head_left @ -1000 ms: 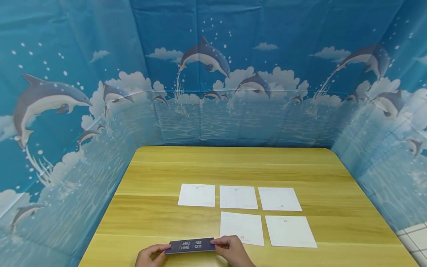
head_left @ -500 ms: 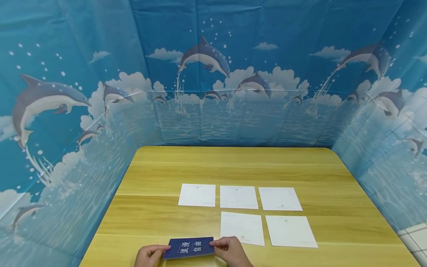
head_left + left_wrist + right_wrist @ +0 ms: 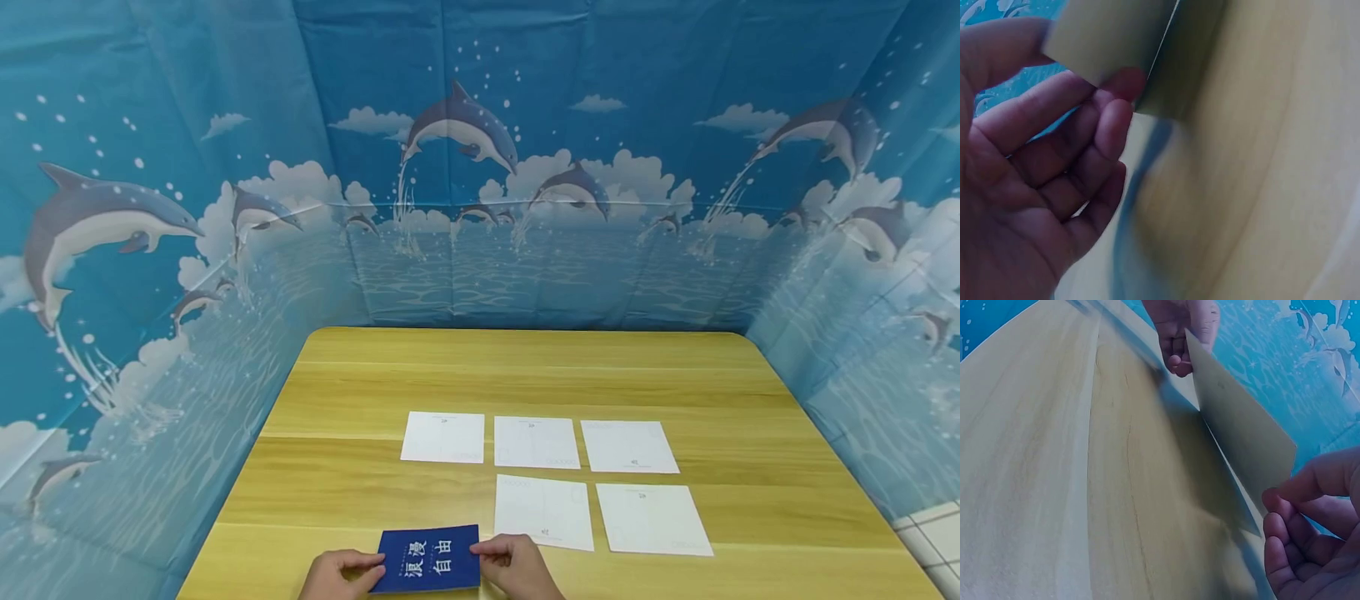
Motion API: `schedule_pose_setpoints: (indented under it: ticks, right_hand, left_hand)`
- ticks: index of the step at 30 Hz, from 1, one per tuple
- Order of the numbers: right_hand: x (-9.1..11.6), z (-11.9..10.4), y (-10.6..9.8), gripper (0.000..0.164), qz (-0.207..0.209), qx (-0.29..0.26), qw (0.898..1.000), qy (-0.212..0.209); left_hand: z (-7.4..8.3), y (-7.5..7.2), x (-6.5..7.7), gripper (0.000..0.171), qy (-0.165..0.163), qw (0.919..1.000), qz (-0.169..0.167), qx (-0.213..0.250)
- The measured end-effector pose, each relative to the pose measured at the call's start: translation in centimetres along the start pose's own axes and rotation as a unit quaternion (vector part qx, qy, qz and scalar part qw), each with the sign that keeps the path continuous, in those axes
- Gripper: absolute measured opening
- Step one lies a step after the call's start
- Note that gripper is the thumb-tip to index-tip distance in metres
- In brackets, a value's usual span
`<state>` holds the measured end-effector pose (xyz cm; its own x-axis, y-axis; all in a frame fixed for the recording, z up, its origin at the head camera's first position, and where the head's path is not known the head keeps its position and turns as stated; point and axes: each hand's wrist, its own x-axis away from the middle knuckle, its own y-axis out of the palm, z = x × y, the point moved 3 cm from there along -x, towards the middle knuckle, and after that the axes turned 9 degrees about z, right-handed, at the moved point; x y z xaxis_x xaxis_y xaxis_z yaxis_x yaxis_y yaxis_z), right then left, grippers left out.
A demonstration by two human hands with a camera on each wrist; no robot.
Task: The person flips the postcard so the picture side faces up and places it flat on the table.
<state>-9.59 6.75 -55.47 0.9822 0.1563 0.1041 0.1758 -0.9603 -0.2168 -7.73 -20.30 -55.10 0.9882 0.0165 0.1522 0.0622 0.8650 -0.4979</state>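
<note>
The card (image 3: 427,560) tips back, and there's its blue lettered face in fuller view! Near side of the table (image 3: 300,500), left hand (image 3: 339,575) pinching its left end, right hand (image 3: 521,567) its right; white cards (image 3: 543,512) beyond.

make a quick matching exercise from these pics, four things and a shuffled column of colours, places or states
1. blue card
2. left hand
3. right hand
4. white cards

A. laid in two rows on the table
B. pinches the end nearer the white cards
C. dark blue with white writing
D. pinches the end farther from the white cards

Pairs: 1-C, 2-D, 3-B, 4-A
</note>
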Motion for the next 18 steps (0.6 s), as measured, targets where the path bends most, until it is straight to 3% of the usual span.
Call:
schedule_pose_setpoints:
  ticks: [4, 9, 14, 18]
  right_hand:
    - [0.0, -0.1, 0.1, 0.019, 0.01, 0.01, 1.0, 0.018]
    - [-0.2, -0.3, 0.4, 0.013, 0.037, 0.048, 0.998, 0.005]
    - [-0.5, -0.2, 1.1, 0.021, 0.067, 0.123, 0.99, -0.017]
    - [-0.8, -0.7, 1.5, 0.023, 0.087, 0.198, 0.974, -0.071]
  left_hand:
    - [-0.3, 0.2, -0.2, 0.04, -0.006, 0.9998, -0.015, -0.011]
    - [-0.2, 0.5, -0.3, 0.041, 0.003, 0.9993, -0.014, -0.034]
    - [0.2, 0.7, -0.5, 0.036, 0.049, 0.9965, 0.014, -0.066]
    - [0.5, 0.9, -0.7, 0.03, 0.065, 0.9921, 0.053, -0.093]
